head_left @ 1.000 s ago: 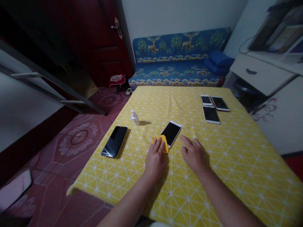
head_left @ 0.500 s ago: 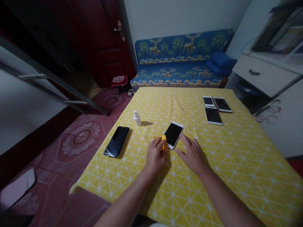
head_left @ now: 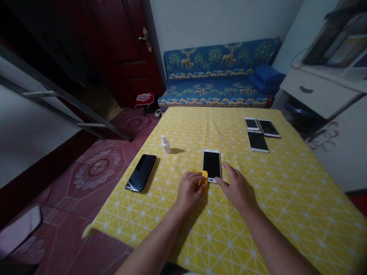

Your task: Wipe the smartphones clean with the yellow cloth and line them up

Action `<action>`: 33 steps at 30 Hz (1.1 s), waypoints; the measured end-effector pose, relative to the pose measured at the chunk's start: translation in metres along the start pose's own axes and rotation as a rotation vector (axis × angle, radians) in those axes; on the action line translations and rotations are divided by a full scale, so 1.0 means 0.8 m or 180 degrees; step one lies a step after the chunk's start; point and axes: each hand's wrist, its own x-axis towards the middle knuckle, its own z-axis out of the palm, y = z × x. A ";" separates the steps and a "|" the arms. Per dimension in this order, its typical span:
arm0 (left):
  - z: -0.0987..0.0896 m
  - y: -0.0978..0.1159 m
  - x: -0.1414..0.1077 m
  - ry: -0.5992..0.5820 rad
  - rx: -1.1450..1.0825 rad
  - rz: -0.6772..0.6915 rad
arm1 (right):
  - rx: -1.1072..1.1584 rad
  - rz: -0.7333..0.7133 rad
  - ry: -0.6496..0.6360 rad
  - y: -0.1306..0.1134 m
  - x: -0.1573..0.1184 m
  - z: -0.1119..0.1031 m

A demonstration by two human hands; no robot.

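Note:
A white phone with a dark screen point(head_left: 211, 164) lies upright in my view near the middle of the yellow tablecloth point(head_left: 229, 225). My left hand point(head_left: 191, 188) is closed on a small yellow-orange object point(head_left: 204, 176), which is at the phone's lower left edge. To the right of the phone, my right hand point(head_left: 235, 187) has its fingers apart, with the thumb at the lower right corner of the phone. A black phone point(head_left: 141, 172) rests on the left side of the table, and a small white bottle point(head_left: 166, 144) stands beyond it.
Three white-framed phones lie grouped at the far right: a small one point(head_left: 251, 123), a larger one point(head_left: 268, 128) and one nearer me point(head_left: 258, 141). Behind the table is a blue patterned sofa point(head_left: 212, 88). A white desk point(head_left: 323, 89) stands at the right.
The middle white phone has turned from a slant to nearly straight. My left hand with the yellow-orange object has shifted slightly right and toward me.

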 end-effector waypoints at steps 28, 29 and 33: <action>0.033 0.057 0.026 -0.0189 -0.1537 -0.0157 | 0.1705 0.0616 0.0103 -0.003 -0.009 -0.005; 0.034 0.060 0.025 -0.0267 -0.1447 -0.0031 | 0.1798 0.0782 0.0146 -0.002 -0.009 -0.003; 0.035 0.056 0.023 -0.0318 -0.0617 0.0224 | 0.2032 0.1348 0.0621 0.001 -0.005 0.000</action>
